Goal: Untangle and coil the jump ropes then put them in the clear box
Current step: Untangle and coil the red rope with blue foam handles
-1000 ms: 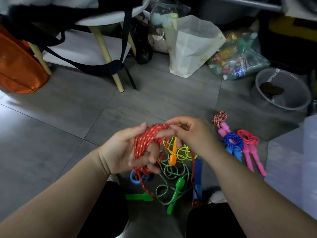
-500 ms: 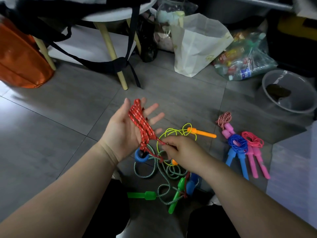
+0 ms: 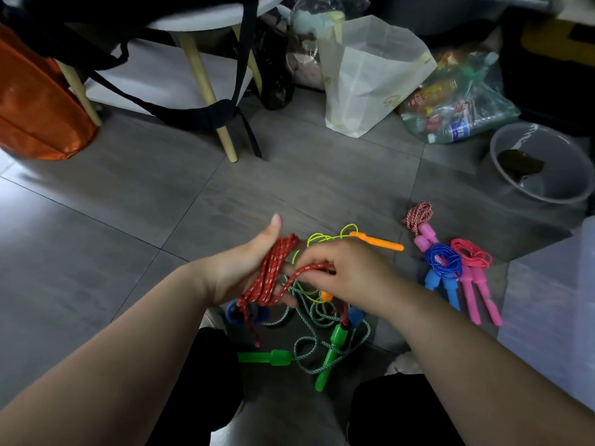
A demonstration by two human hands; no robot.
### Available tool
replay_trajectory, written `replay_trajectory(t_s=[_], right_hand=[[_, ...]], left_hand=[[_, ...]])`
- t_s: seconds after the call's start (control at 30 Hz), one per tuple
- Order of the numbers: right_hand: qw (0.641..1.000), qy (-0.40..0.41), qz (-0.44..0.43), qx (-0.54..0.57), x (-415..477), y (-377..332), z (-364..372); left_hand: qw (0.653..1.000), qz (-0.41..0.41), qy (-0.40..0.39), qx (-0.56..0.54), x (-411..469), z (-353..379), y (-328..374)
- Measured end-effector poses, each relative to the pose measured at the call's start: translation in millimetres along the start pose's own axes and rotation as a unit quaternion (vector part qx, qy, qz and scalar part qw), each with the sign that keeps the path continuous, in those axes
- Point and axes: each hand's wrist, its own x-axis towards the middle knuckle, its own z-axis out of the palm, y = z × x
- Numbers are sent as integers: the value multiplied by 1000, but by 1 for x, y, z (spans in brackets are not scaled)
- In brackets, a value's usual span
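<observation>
A red speckled jump rope (image 3: 272, 272) lies in several loops across the palm of my left hand (image 3: 238, 268), whose thumb points up. My right hand (image 3: 341, 268) pinches a strand of that red rope just right of the loops. Below the hands, on the floor, a green rope with green handles (image 3: 328, 352) is tangled with a yellow rope that has an orange handle (image 3: 378, 241); blue handles (image 3: 354, 313) peek out under my right wrist. The clear box (image 3: 553, 304) stands at the right edge.
Three coiled ropes lie right of the hands: pink-white (image 3: 421, 226), blue (image 3: 442, 275), pink (image 3: 476, 278). A grey bowl (image 3: 541, 162), a white bag (image 3: 370, 72), a plastic bag of bottles (image 3: 457, 101), stool legs (image 3: 209, 94) and an orange bag (image 3: 35, 101) ring the grey tiled floor.
My left hand has dropped and turned, the red loops lying across its palm. My right hand has come up from below and carried the red strand over toward the loops.
</observation>
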Motion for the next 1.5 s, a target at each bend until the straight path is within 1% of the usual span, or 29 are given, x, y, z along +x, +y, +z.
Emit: replay_trajectory(t_s=[0.1,0.2,0.27,0.33,0.47,0.57,0.7,0.77,0.8,0.87,0.9,0.93,0.97,1.0,1.1,1.13,1.2,1.23,1.27,1.3,1.33,1.4,1.43,1.47,1.5], right_hand=[[999,27,17,40,0,3,-6],[997,54,0,63,0,1,-8],[995,73,-4,61,2,3,-9],[993,94,5,78,4,7,-10],[975,116,42,187,8,13,-11],[963,82,53,253,10,13,-11],[945,20,94,311,11,14,-10],[936,-2,114,333,11,14,-6],[924,-14,118,364,11,13,-3],[878,-57,117,461,12,9,-3],[855,-86,112,498,11,6,-3],[839,-111,107,521,10,6,-5],[832,-125,104,530,10,6,-5],[831,-130,101,531,10,7,-6],[839,-130,102,519,11,9,-4],[839,-126,104,519,11,10,-3],[836,-119,106,524,12,10,-2],[836,-113,109,527,11,10,-1],[842,-100,114,517,11,11,-1],[860,-77,120,490,11,11,0],[888,-49,125,439,11,13,2],[943,-7,135,305,12,18,6],[959,6,138,246,12,21,10],[971,17,139,194,13,24,14],[978,22,141,153,13,27,17]], left_hand=[[999,-13,-36,8,2,-3,-2],[994,-41,-84,48,1,-5,-3],[989,-40,-124,73,0,-3,-2],[985,-21,-155,74,-1,-3,-3],[977,56,-205,-3,-1,-8,-3],[963,75,-255,-44,0,-12,-2],[946,94,-293,-104,2,-15,-1],[925,107,-336,-141,4,-20,-1],[910,110,-363,-166,5,-22,0],[885,108,-402,-208,8,-25,1],[880,107,-406,-221,9,-27,1],[880,106,-402,-232,10,-28,0],[884,107,-389,-238,10,-28,0],[893,110,-368,-235,10,-28,0],[937,139,-262,-183,6,-25,-1],[940,150,-247,-180,5,-24,-1],[932,159,-253,-206,7,-22,-1],[921,153,-269,-236,9,-21,1],[902,145,-294,-281,10,-22,3],[875,134,-321,-336,11,-23,4],[864,137,-319,-364,11,-29,5],[872,189,-252,-375,10,-31,6],[874,205,-235,-373,10,-26,8],[883,205,-195,-373,10,-22,10],[894,204,-104,-384,7,-21,12]])
